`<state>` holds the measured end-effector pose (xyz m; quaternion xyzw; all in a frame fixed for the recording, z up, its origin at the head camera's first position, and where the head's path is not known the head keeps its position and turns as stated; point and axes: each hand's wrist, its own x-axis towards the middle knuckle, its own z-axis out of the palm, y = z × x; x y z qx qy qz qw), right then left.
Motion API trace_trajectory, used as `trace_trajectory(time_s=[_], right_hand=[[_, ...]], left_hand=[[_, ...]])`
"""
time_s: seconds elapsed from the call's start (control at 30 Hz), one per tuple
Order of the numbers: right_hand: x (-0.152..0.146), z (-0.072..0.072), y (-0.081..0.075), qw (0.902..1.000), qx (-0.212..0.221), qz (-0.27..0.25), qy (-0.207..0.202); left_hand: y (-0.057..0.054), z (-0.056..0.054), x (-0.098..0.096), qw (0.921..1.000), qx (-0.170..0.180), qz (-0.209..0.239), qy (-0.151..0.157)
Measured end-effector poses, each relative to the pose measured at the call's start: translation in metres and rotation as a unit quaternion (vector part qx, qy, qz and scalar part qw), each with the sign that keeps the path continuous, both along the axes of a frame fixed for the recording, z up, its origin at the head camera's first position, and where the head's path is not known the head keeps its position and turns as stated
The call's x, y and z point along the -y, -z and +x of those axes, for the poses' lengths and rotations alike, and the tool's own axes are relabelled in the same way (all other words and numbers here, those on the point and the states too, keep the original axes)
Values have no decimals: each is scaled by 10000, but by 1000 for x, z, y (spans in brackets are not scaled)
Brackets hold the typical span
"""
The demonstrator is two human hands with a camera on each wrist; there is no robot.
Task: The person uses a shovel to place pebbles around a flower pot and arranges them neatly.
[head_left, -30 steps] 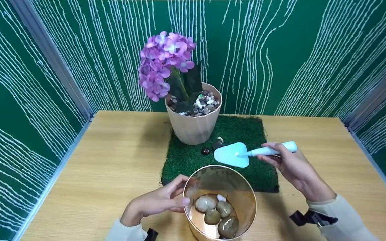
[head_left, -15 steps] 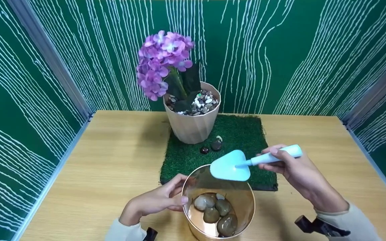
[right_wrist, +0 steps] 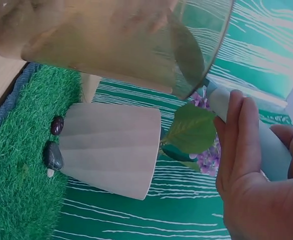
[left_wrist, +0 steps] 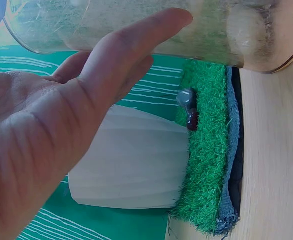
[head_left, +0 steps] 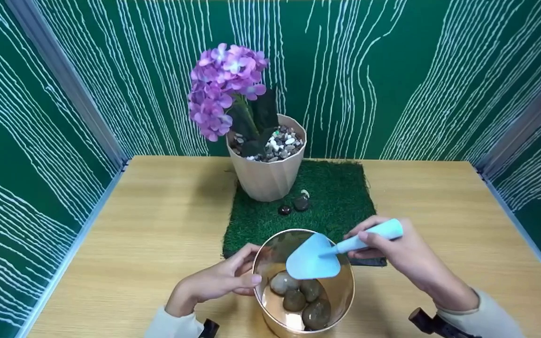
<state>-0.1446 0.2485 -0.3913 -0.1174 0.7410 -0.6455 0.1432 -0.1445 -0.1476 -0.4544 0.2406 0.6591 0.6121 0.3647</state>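
The amber container (head_left: 342,296) is gripped on its left by the left hand (head_left: 214,282). From the container's right, the light-blue trowel (head_left: 316,259) is clasped by its handle in the right hand (head_left: 401,249), its blade tilted inside the container's rim. Four large stones (head_left: 294,300) are gathered on the container's floor; beyond the container, two smaller dark stones (head_left: 301,203) are seen.

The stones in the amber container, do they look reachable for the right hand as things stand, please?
Probably yes: the container is open on top, and the blue trowel in the right hand reaches inside, above the stones.
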Motion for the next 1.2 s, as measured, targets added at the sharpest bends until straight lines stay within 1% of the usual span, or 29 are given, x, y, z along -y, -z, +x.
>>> trace_trajectory(time_s=[0.1, 0.23, 0.4, 0.53, 0.6, 0.7, 0.77, 0.97, 1.03, 1.2], right_hand=[[7, 4, 3, 9986, -453, 107, -248], [18, 9, 7, 9910, -1177, 282, -571], [29, 12, 7, 9795, -1719, 811, -673], [35, 15, 5, 9691, -1910, 1380, -724], [38, 16, 4, 9661, -1896, 1572, -770], [42, 17, 3, 9631, -1906, 1696, -856], [44, 17, 3, 9595, -2003, 1751, -921], [52, 18, 4, 9443, -2430, 1902, -1139], [54, 18, 4, 9419, -2432, 1968, -1226], [61, 19, 5, 9296, -2546, 2205, -1498]], left_hand=[[0, 0, 0, 10000, 10, 10, 33], [-2, 2, 1, 10000, 61, 5, 9], [-3, 3, 1, 10000, 91, 13, -29], [-3, 2, 0, 9999, 105, 0, -31], [-3, 2, 0, 9999, 108, -27, -31], [-3, 2, -1, 9999, 108, -55, -32], [-3, 2, -1, 9999, 104, -47, -29], [-3, 2, -1, 9999, 115, -48, -30], [-3, 3, -1, 9999, 114, -55, -43], [-2, 3, -1, 9998, 181, 103, -20]])
